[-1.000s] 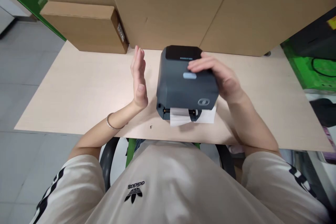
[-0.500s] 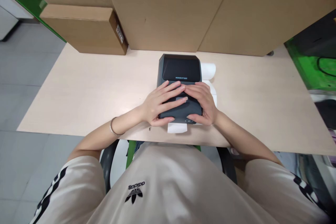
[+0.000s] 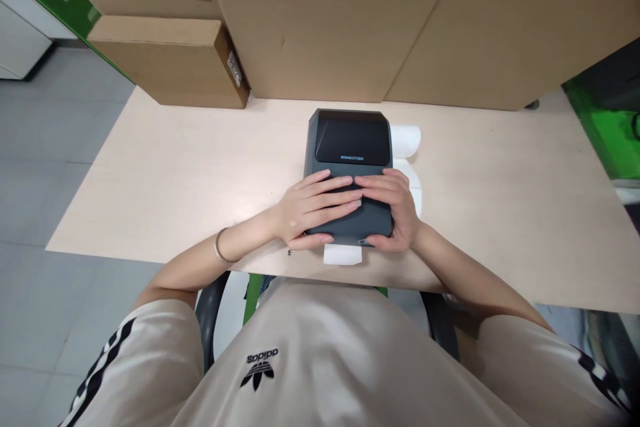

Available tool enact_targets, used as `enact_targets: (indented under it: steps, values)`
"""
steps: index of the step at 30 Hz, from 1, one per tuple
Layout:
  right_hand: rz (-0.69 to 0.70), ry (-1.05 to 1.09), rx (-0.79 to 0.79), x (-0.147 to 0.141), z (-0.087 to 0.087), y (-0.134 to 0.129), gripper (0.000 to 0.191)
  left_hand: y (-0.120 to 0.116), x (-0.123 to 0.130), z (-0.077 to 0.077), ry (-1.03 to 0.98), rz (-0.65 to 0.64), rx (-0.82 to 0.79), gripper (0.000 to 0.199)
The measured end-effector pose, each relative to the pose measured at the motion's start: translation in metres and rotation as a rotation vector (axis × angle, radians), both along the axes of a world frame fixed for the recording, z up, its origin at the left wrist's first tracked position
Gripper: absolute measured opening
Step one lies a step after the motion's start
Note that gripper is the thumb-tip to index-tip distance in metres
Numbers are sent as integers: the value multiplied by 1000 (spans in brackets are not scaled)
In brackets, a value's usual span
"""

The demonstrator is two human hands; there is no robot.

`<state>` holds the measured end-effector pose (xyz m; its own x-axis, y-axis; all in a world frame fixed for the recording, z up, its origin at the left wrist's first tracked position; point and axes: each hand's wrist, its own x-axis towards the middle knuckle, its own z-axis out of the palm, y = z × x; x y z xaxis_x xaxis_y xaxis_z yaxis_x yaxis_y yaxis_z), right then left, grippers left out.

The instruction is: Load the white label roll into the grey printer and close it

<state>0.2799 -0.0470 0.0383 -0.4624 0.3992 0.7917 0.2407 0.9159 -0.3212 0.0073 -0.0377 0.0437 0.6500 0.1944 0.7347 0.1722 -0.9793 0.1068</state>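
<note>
A dark grey label printer [image 3: 353, 137] with a glossy black lid stands on the light wooden table. My left hand [image 3: 313, 210] lies over its left side, fingers spread on the top and thumb low at the near edge. From the right, my right hand [image 3: 395, 210] rests on the casing, fingers on top and thumb at the near right corner. The fingertips of both hands almost meet in the middle. A white paper label [image 3: 343, 254] sticks out of the near side. White paper [image 3: 406, 141] lies in a roll and a loop behind and to the right of the printer.
Large cardboard boxes [image 3: 330, 27] line the back of the table [image 3: 200, 167]. A smaller cardboard box [image 3: 160, 67] stands at the back left. The table's front edge runs close to my body. Green panels show at the far left and right.
The view has shifted slightly, so everything sits a little lower and to the right. My fingers have slid slightly toward me on the printer's top.
</note>
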Motion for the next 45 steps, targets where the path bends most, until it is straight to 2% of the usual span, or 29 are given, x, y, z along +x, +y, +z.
enact_targets:
  steps: [3, 9, 16, 21, 30, 33, 39, 45]
  values:
    - [0, 37, 56, 0, -5, 3, 83, 0, 0, -2, -9, 0, 28, 64]
    - [-22, -18, 150, 2, -4, 3, 61, 0, 2, -2, -56, -5, 78, 58]
    - [-56, -75, 126, 3, -3, 0, 71, 2, 4, -5, -87, -3, 111, 57]
    - [-58, -51, 161, 0, -1, -2, 70, 1, 7, -7, -155, -18, 102, 62]
    - [-95, -60, 129, -1, 0, -7, 73, -5, 11, -3, -202, -9, 61, 67]
    - [-96, -76, 141, 3, -4, -10, 76, -7, 12, -2, -212, 1, 60, 66]
    - [-38, -50, 155, 15, -23, -10, 86, -13, 14, -6, -234, 32, 38, 71]
    - [-52, -53, 192, 16, -28, -9, 82, -14, 13, -8, -231, 35, 30, 69]
